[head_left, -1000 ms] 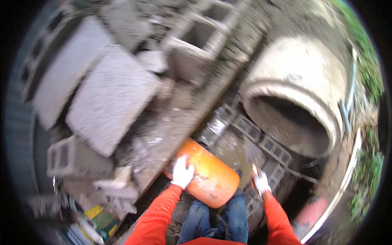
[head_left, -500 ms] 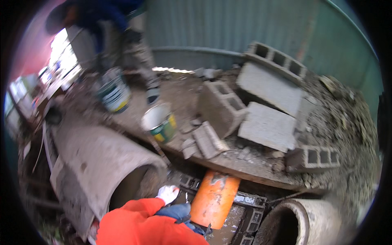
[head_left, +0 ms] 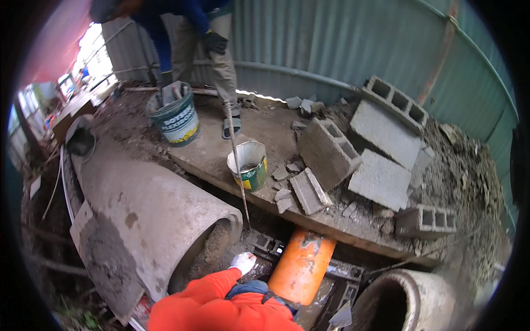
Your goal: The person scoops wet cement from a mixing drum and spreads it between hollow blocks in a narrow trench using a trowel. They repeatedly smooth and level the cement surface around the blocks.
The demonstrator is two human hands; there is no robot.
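Note:
My left hand (head_left: 243,263), in a white glove, is low in the middle, left of the orange cylinder (head_left: 302,265), near the mouth of a large concrete pipe (head_left: 141,212); its fingertips are too small and turned away to read. The cylinder lies in a muddy, block-lined trench among cored blocks (head_left: 268,244), against a concrete ledge. My right hand is out of sight; a trowel blade (head_left: 341,315) shows at the lower edge, right of my orange sleeve (head_left: 207,292). A second concrete pipe (head_left: 433,300) lies at lower right.
On the ledge, a co-worker (head_left: 218,77) stands beside a dark bucket (head_left: 171,124) and a smaller green bucket (head_left: 248,178); a thin rod (head_left: 236,160) slants into the trench. Loose blocks (head_left: 328,151), slabs (head_left: 375,179) and rubble lie rightward, before a corrugated fence (head_left: 342,49).
My view has swung round and up, bringing the co-worker and fence in. My left hand has come off the orange cylinder, and my right hand with the trowel has left view except the blade.

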